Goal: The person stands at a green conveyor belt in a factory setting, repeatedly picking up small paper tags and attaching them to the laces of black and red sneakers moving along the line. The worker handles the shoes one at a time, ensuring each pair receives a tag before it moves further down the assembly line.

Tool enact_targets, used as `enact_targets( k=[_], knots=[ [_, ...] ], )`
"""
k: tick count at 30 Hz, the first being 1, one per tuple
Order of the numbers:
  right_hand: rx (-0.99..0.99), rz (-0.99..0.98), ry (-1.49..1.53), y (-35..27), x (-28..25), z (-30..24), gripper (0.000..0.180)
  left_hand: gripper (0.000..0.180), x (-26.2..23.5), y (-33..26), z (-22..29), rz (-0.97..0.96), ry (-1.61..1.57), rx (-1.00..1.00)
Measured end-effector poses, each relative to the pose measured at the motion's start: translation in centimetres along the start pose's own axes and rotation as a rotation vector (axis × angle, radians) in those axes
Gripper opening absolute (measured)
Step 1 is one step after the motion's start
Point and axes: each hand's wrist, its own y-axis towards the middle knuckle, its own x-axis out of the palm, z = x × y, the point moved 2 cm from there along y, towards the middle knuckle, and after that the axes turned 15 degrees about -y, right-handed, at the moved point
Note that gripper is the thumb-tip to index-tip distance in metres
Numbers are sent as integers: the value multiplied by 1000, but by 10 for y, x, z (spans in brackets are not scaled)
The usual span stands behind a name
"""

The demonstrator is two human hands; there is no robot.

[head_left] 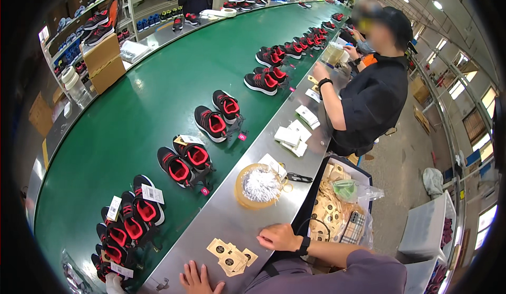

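My left hand lies on the metal ledge at the lower edge of the view, its fingers spread. Just beyond its fingertips is a small loose pile of brown paper tags with dark round prints. To the right of the pile my right hand rests near the ledge's edge, fingers curled in and nothing seen in them. Farther up the ledge, a bundle of thin white strands sits on a tan tape roll. A black-handled tool lies beside it.
Black-and-red shoes line the green belt, several bearing white tags. White card stacks lie up the ledge. A box of brown tags holds a checked phone. A co-worker stands farther along.
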Motion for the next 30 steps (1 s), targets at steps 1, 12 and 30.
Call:
enact_targets(
  k=[1,12,30],
  knots=[
    [5,3,4,1,0,0,18,76,0,2,1,-6,-20,-7],
    [30,-18,73,2,5,8,16,120,4,8,-14,-263,-21,-16],
    [47,-93,61,8,12,18,16,111,13,21,-19,-310,-57,-75]
  ],
)
